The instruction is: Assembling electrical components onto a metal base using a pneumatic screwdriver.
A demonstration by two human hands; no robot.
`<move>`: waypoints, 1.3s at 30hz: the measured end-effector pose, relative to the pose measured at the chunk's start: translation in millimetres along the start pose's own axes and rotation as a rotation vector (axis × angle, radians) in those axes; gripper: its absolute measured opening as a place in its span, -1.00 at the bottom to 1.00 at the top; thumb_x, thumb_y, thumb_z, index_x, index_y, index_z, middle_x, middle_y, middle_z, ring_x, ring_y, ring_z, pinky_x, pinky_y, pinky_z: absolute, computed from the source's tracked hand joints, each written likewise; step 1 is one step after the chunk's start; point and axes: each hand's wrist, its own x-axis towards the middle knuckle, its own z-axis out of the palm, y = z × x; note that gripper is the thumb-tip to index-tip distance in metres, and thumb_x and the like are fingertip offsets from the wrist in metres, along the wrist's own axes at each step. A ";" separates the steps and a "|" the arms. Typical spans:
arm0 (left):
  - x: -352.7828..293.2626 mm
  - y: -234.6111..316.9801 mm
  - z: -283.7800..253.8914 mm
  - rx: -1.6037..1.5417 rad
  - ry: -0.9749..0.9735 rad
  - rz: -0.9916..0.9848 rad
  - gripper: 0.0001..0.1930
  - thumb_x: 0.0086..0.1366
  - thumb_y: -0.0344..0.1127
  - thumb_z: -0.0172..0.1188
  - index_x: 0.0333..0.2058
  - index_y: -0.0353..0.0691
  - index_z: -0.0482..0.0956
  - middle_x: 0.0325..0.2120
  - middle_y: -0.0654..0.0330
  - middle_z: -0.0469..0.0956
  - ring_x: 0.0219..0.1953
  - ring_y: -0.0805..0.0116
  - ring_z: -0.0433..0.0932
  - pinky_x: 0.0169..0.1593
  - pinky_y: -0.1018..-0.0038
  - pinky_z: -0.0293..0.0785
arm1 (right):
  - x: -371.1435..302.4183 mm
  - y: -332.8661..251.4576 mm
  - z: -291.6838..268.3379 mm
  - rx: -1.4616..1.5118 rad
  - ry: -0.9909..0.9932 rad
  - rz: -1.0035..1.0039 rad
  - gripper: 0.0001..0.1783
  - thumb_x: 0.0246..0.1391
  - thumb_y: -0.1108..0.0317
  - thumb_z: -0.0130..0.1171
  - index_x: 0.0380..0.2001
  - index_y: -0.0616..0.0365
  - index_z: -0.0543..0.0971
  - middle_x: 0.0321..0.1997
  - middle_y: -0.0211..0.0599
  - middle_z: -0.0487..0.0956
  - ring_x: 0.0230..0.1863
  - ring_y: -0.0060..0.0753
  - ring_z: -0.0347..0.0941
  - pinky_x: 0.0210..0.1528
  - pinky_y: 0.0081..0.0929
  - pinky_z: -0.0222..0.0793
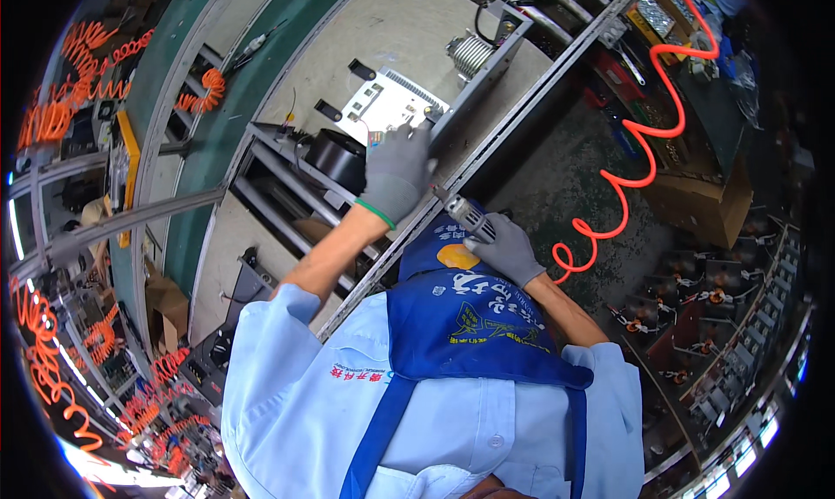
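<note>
My left hand (398, 175), in a grey glove with a green cuff, reaches over the conveyor table to the near edge of a bright white metal panel (391, 103). Its fingers are bent there; whatever they pinch is hidden. The panel lies among parts of an open metal housing, beside a black round drum (337, 157) and a silver ribbed cylinder (470, 56). Two small black pieces stick out at the panel's left side. My right hand (511, 250), also gloved in grey, is closed around a grey power screwdriver (470, 217) in front of my blue apron. The tool's tip points toward the left hand.
A metal rail (513, 120) runs along the table's near edge. To the right hangs a red coiled air hose (639, 155), above a cardboard box (704, 205). Racks of small parts (713, 294) stand at the lower right. Other green-topped benches and orange hoses (87, 81) lie left.
</note>
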 end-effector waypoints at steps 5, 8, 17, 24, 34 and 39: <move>67.8 23.2 113.9 -0.200 -0.209 -0.022 -0.68 0.29 -0.21 0.10 -0.09 -0.30 0.52 -0.29 -0.19 0.61 -0.17 -0.19 0.58 -0.05 0.08 0.48 | -32.7 30.6 -21.1 -0.085 0.025 0.165 -0.52 -0.10 -0.02 0.36 -0.23 0.10 0.55 -0.21 -0.02 0.57 -0.13 0.10 0.53 -0.10 -0.08 0.41; 112.5 3.3 206.1 -0.194 -0.160 -0.146 -0.81 0.27 -0.38 0.05 -0.23 -0.33 0.57 -0.26 -0.20 0.62 -0.21 -0.18 0.62 -0.14 0.02 0.54 | -53.8 48.7 -35.3 -0.098 0.078 0.252 -0.50 -0.12 -0.02 0.36 -0.26 0.16 0.55 -0.27 0.02 0.57 -0.17 0.12 0.53 -0.13 -0.05 0.41; 133.4 -1.8 242.8 -0.338 -0.080 -0.324 -0.73 0.20 -0.39 0.12 -0.14 -0.38 0.56 -0.19 -0.23 0.59 -0.07 -0.19 0.57 0.01 0.16 0.48 | -74.2 84.5 -79.1 0.098 0.186 0.305 -0.56 -0.13 0.07 0.41 -0.32 0.20 0.58 -0.32 0.00 0.60 -0.25 0.02 0.58 -0.19 -0.17 0.44; 59.5 76.2 163.2 -1.498 -0.323 -0.406 -0.73 0.41 -0.30 0.12 -0.02 -0.34 0.54 -0.43 0.22 0.58 -0.49 0.52 0.53 -0.47 0.63 0.48 | -50.7 95.0 -112.6 0.203 0.156 0.194 -0.63 -0.12 0.19 0.43 -0.32 0.22 0.58 -0.42 -0.12 0.63 -0.38 -0.26 0.59 -0.25 -0.31 0.46; 27.4 105.0 158.0 -1.804 -0.009 -0.403 -0.80 0.40 -0.25 0.15 -0.19 -0.28 0.56 -0.44 0.26 0.54 -0.53 0.58 0.47 -0.51 0.68 0.37 | -34.9 100.3 -148.4 0.104 -0.029 0.014 -0.62 -0.09 0.20 0.40 -0.26 0.23 0.59 -0.41 -0.16 0.63 -0.38 -0.33 0.58 -0.27 -0.34 0.45; 16.2 109.1 170.7 -2.055 0.014 -0.412 -0.76 0.46 -0.26 0.04 -0.08 -0.31 0.51 -0.44 0.26 0.50 -0.49 0.54 0.50 -0.47 0.65 0.40 | -30.3 102.3 -152.6 0.328 -0.244 0.189 -0.62 -0.06 0.20 0.37 -0.24 0.25 0.60 -0.42 -0.25 0.63 -0.40 -0.47 0.54 -0.29 -0.42 0.45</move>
